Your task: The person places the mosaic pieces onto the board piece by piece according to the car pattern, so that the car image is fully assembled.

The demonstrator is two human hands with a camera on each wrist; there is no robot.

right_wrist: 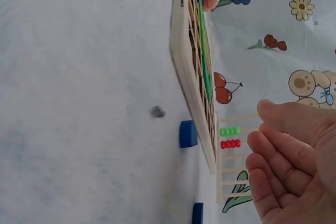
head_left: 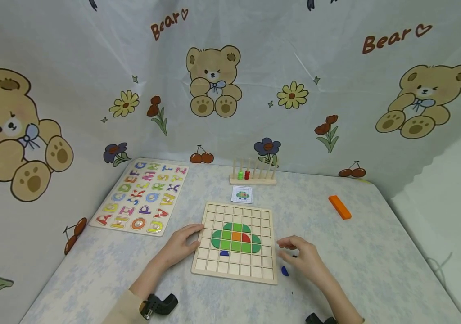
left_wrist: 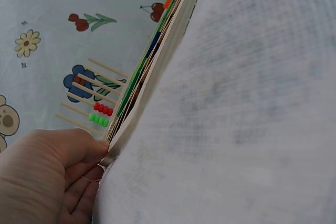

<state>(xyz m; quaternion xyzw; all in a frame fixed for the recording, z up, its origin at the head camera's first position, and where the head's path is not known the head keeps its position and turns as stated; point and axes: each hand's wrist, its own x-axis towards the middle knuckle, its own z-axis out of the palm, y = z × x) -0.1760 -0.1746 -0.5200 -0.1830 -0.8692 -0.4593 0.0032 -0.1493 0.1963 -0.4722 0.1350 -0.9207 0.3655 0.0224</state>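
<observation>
A wooden grid board (head_left: 234,273) lies on the table with green, orange and red pieces (head_left: 236,236) forming a dome shape. One blue half-round piece (head_left: 224,253) sits in the grid below them. My left hand (head_left: 179,245) touches the board's left edge with its fingertips. My right hand (head_left: 301,256) is off the board's right side, its fingers loosely bent with nothing between them, as the right wrist view also shows. Near it on the table lies a loose blue half-round piece (head_left: 285,271). A second blue piece (right_wrist: 197,213) shows in the right wrist view, mostly hidden from the head view.
Behind the board lies a pattern card (head_left: 241,195), and beyond it stands a wooden peg rack (head_left: 252,181) with green and red beads. An alphabet board (head_left: 139,198) lies at the left. An orange block (head_left: 340,207) is at the right. Printed cloth hangs behind the table.
</observation>
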